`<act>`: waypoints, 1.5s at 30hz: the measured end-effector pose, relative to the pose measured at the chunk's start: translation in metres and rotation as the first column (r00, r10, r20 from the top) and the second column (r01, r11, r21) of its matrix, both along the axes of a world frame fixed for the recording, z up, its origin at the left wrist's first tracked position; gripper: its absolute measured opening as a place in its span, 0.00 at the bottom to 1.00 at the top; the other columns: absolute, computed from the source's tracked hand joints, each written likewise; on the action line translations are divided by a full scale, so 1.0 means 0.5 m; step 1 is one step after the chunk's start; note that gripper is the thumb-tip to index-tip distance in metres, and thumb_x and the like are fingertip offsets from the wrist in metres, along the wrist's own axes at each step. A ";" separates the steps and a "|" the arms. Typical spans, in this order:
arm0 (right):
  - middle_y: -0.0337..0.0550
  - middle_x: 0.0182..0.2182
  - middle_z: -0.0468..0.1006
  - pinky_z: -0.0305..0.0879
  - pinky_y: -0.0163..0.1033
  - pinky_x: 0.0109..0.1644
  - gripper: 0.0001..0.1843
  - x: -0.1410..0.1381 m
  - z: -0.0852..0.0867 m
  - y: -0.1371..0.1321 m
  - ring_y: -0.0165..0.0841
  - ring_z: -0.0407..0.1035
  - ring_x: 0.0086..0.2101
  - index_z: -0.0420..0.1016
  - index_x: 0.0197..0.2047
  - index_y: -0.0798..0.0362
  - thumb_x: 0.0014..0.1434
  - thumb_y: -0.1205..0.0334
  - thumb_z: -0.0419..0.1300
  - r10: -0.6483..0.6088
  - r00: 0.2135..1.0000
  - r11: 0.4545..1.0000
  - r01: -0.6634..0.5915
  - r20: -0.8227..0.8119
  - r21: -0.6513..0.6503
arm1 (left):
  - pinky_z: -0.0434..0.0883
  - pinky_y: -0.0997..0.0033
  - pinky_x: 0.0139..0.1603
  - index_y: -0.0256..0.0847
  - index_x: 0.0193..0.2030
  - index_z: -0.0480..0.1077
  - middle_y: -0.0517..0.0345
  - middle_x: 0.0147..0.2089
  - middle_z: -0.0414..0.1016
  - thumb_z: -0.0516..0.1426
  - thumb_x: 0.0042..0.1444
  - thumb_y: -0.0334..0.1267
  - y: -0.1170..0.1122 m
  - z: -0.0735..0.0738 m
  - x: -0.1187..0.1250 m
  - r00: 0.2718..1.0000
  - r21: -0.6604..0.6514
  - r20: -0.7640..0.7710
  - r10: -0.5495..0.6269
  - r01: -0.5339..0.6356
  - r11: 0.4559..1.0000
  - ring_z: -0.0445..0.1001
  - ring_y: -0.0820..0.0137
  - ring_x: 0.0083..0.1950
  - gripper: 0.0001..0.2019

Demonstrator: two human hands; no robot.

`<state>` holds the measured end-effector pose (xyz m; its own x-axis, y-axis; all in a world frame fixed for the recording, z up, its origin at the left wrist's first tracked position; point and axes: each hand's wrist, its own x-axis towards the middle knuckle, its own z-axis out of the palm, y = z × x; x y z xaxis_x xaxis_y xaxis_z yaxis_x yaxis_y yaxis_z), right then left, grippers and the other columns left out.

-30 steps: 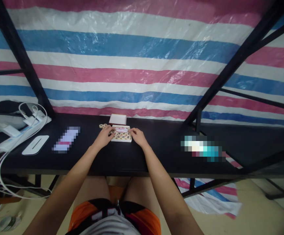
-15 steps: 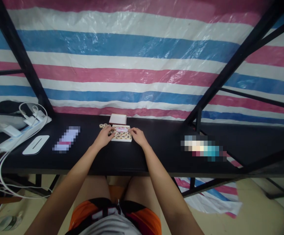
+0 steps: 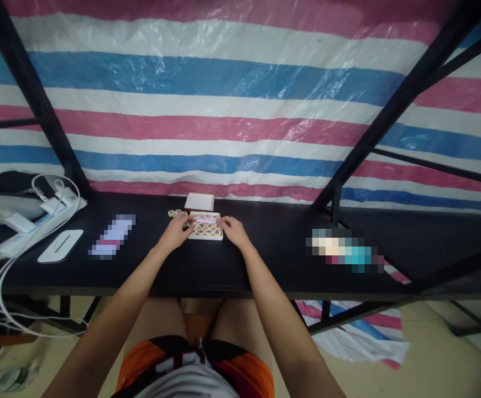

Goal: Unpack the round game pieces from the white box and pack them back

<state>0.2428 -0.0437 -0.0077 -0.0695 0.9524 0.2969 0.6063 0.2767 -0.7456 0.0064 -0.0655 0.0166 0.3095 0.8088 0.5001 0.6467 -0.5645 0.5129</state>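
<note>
A small white box (image 3: 207, 238) holds several round xiangqi pieces (image 3: 208, 232) with dark characters. Across its upper part lies a pinkish-white strip (image 3: 205, 219), too small to identify. My left hand (image 3: 177, 232) is closed around the box's left side, thumb and fingers curled in at the edge by a piece. On the opposite side, my right hand (image 3: 233, 229) is bent with its fingertips against the right edge. Behind the box lies a white lid-like panel (image 3: 199, 202) with a reddish-brown edge. A few loose pieces (image 3: 171, 213) sit just beyond my left hand.
The black tabletop (image 3: 273, 265) carries a blurred-out phone-shaped thing (image 3: 113, 237), a white flat device (image 3: 61, 246) and a power strip (image 3: 41, 221) with cables at left. A pixelated item (image 3: 344, 250) lies right. Black frame posts (image 3: 365, 138) stand before the striped sheet (image 3: 207, 121).
</note>
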 end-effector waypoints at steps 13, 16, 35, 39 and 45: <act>0.41 0.32 0.74 0.61 0.38 0.44 0.14 -0.001 0.001 -0.001 0.33 0.67 0.34 0.77 0.36 0.51 0.58 0.53 0.53 0.003 1.000 1.000 -0.003 -0.006 0.008 | 0.69 0.65 0.47 0.40 0.41 0.70 0.53 0.44 0.73 0.53 0.56 0.37 -0.007 0.010 -0.001 1.000 -0.039 0.022 0.007 -0.006 0.999 0.71 0.65 0.44 0.08; 0.41 0.33 0.74 0.61 0.38 0.44 0.14 -0.001 0.002 -0.001 0.33 0.68 0.34 0.77 0.35 0.51 0.58 0.53 0.54 0.005 1.000 1.000 -0.005 -0.010 0.004 | 0.69 0.64 0.48 0.40 0.39 0.71 0.53 0.42 0.73 0.53 0.54 0.36 -0.006 0.020 0.002 1.000 -0.045 0.000 0.008 -0.008 0.999 0.71 0.65 0.43 0.08; 0.41 0.32 0.73 0.61 0.37 0.44 0.13 0.000 -0.006 0.006 0.32 0.67 0.34 0.78 0.36 0.50 0.58 0.55 0.54 0.008 1.000 1.000 -0.008 0.005 0.017 | 0.70 0.67 0.45 0.39 0.35 0.73 0.55 0.38 0.78 0.56 0.50 0.34 0.051 0.006 0.062 0.990 -0.121 0.126 -0.063 0.079 0.990 0.75 0.67 0.39 0.07; 0.41 0.31 0.72 0.61 0.37 0.44 0.14 0.001 -0.005 0.007 0.32 0.67 0.34 0.78 0.36 0.51 0.58 0.54 0.54 -0.001 1.000 1.000 0.001 -0.001 0.008 | 0.70 0.67 0.43 0.38 0.33 0.73 0.55 0.35 0.76 0.56 0.51 0.35 0.043 0.002 0.054 0.988 -0.072 0.143 -0.054 0.065 0.995 0.74 0.68 0.37 0.05; 0.41 0.31 0.72 0.61 0.38 0.45 0.14 0.000 -0.003 0.002 0.32 0.67 0.34 0.77 0.35 0.51 0.58 0.54 0.53 -0.006 1.000 1.000 0.006 0.011 -0.001 | 0.69 0.69 0.41 0.38 0.31 0.73 0.57 0.32 0.75 0.54 0.48 0.28 0.041 0.001 0.049 0.995 -0.093 0.098 0.002 0.007 0.996 0.72 0.69 0.34 0.07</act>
